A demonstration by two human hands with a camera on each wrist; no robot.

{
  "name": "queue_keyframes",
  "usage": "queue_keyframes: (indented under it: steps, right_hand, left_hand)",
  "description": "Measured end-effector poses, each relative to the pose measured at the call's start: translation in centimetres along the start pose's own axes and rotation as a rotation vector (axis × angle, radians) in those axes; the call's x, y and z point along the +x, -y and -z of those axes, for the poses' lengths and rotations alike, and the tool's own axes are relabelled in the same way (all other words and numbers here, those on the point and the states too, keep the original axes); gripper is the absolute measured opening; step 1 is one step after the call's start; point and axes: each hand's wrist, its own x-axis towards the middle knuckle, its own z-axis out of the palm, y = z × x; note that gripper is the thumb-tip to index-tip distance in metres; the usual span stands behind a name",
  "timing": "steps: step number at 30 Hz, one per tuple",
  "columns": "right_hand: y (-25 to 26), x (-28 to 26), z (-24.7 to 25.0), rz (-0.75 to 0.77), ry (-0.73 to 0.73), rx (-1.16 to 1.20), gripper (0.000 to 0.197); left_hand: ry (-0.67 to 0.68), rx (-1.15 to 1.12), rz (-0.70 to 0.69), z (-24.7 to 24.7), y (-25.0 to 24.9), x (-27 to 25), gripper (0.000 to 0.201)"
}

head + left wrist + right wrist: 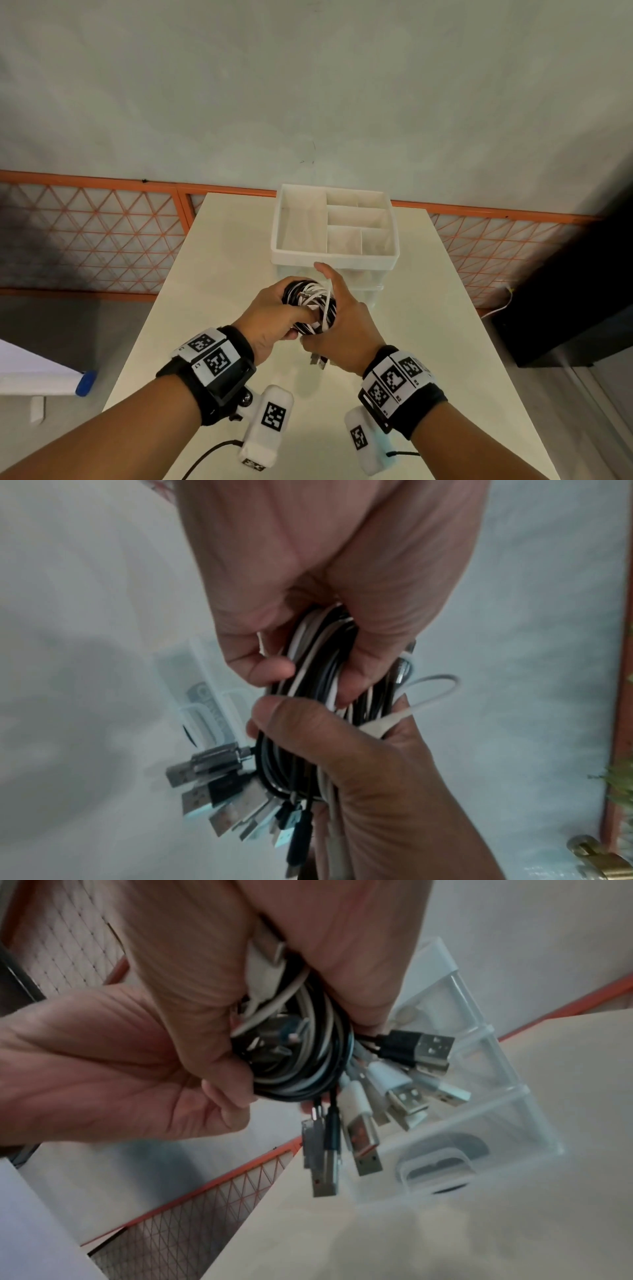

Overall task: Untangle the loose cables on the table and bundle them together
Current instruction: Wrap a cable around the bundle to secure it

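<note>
A coil of black and white cables [310, 305] is held above the white table [219, 260], just in front of the organizer. My left hand [274, 317] grips the coil's left side and my right hand [346, 320] grips its right side, a white strand crossing over its index finger. In the left wrist view, my left hand [310, 679] curls round the cable bundle [301, 764] and the right hand [369, 753] clasps it from below. Several USB plugs [394, 1093] stick out under my right hand [291, 1031]. The left hand [120, 1069] closes in from the left.
A white compartment tray [335, 257] sits on clear drawers [479, 1096] at the table's far middle. An orange lattice fence [96, 236] runs behind the table. A dark block [565, 291] stands to the right, and a white board with a blue cap [85, 382] to the left.
</note>
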Motion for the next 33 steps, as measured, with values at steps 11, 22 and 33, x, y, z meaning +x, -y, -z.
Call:
queue_keyframes:
  steps: [11, 22, 33]
  right_hand:
    - [-2.1, 0.0, 0.0, -0.069, 0.084, -0.048, 0.080]
    - [-1.0, 0.4, -0.7, -0.049, 0.092, -0.151, 0.082]
    - [-2.8, 0.0, -0.6, -0.137, 0.048, -0.317, 0.065]
  left_hand:
    - [0.284, 0.353, 0.037, 0.2, -1.2, -0.4, 0.039]
    - [-0.215, 0.520, -0.063, -1.6, 0.4, -0.2, 0.012]
    - [-0.061, 0.482, 0.103, -1.7, 0.7, 0.8, 0.025]
